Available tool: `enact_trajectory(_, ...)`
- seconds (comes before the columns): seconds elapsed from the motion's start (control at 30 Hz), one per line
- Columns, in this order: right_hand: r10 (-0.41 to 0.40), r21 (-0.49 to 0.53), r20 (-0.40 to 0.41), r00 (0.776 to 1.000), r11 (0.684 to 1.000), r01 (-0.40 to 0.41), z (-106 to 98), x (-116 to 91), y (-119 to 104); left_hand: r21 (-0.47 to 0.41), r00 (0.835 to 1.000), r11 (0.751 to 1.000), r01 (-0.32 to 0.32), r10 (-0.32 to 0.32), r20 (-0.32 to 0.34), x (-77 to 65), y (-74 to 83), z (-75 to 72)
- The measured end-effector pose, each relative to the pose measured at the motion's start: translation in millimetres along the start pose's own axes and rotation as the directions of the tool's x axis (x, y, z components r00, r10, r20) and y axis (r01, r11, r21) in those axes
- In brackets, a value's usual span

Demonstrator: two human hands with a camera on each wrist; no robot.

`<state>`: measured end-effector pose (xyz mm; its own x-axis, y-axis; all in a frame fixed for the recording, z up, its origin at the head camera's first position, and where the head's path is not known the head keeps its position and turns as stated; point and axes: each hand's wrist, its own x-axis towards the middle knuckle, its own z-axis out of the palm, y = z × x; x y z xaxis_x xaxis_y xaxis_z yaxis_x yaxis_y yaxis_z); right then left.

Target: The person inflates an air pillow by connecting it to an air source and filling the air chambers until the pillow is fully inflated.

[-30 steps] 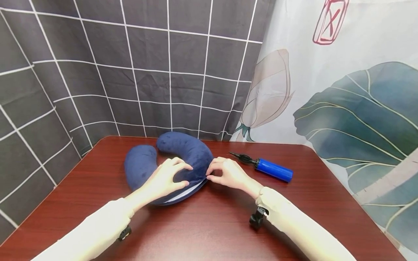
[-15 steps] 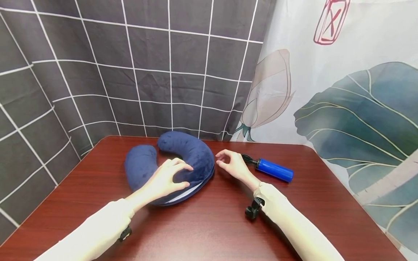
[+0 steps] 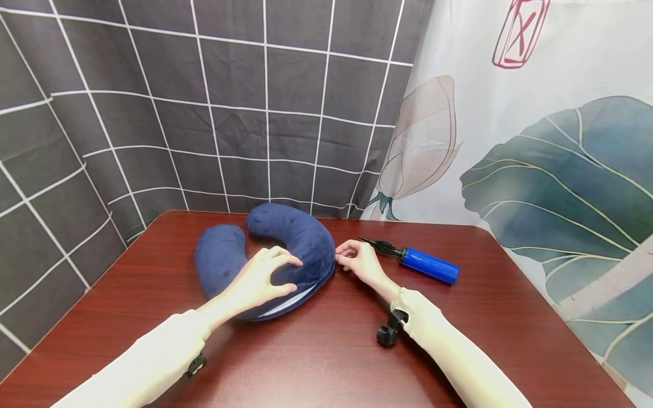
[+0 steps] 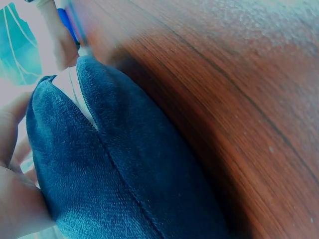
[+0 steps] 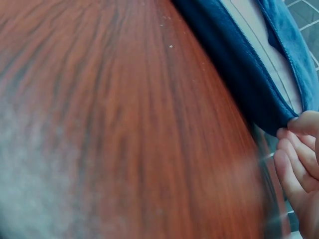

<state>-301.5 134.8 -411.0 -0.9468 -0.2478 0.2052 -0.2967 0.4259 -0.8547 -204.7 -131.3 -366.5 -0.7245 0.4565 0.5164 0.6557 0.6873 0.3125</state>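
Note:
A navy plush U-shaped neck pillow (image 3: pixel 313 243) lies on the table, its open ends facing the far left. Along its near outer edge a partly unzipped zipper (image 5: pixel 271 64) bares a white lining. My left hand (image 3: pixel 259 276) grips the pillow from above, thumb and bent fingers spread over the curve beside the zipper. At the right end of the opening, my right hand (image 3: pixel 363 263) pinches the zipper's end between thumb and fingers. The fingers hide the zipper pull. In the left wrist view, the zipper's two edges meet on the pillow (image 4: pixel 114 164) below the white gap.
A blue hand pump (image 3: pixel 428 265) with a black nozzle lies just right of my right hand. The table (image 3: pixel 326 362) is reddish-brown wood. A dark grid-patterned curtain (image 3: pixel 229 113) and a white curtain with a printed leaf (image 3: pixel 561 170) hang behind it.
My right hand pulled back from the pillow's right edge, then returned to it slightly farther up. The left hand and the pillow have stayed put.

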Motion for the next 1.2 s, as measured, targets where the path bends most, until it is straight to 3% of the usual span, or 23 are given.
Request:
enact_trajectory(0.33,-0.105,-0.071,-0.021,0.994,0.992,0.103,-5,-3,0,0.004,0.997,0.999,0.05,-0.05,0.05,4.0,1.6,-3.0)
enact_trajectory(0.7,-0.188,-0.152,0.011,0.982,0.97,0.188,-6,-14,-2,0.024,0.997,0.998,0.059,-0.06,0.045,4.0,3.0,-2.0)
enact_trajectory(1.2,-0.277,-0.143,0.174,0.945,0.942,0.303,11,-45,-25,0.033,0.997,0.997,0.065,-0.067,0.04,3.6,3.1,-2.0)
